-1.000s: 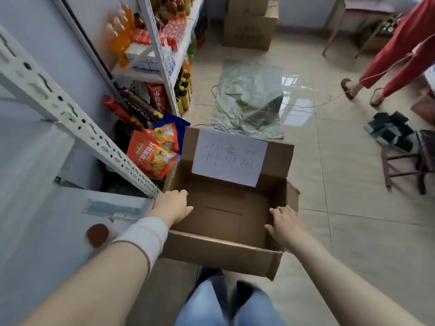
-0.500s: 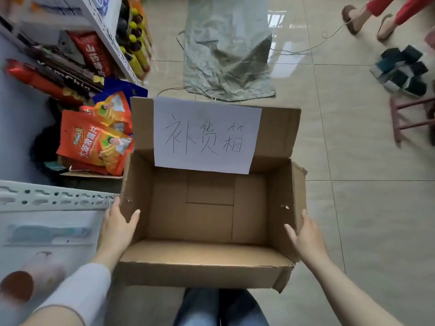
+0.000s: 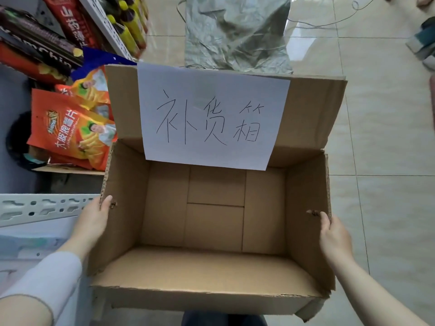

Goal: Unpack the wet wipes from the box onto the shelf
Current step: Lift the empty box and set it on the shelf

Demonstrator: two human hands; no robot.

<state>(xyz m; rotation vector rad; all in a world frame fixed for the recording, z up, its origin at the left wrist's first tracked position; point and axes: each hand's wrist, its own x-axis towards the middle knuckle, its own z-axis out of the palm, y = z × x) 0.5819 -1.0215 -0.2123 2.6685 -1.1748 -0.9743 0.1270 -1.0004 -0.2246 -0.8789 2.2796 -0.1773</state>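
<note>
The brown cardboard box (image 3: 211, 271), no wipes visible, spans crosswise between left hand (image 3: 94, 222) and right hand (image 3: 334, 234), each gripping a side wall; the white perforated metal shelf (image 3: 42, 205) adjoins the left hand.

The walls of the box (image 3: 211, 227) hide the fingers of the left hand (image 3: 94, 222) and right hand (image 3: 334, 234), and the shelf (image 3: 35, 208) runs off the left edge.
</note>
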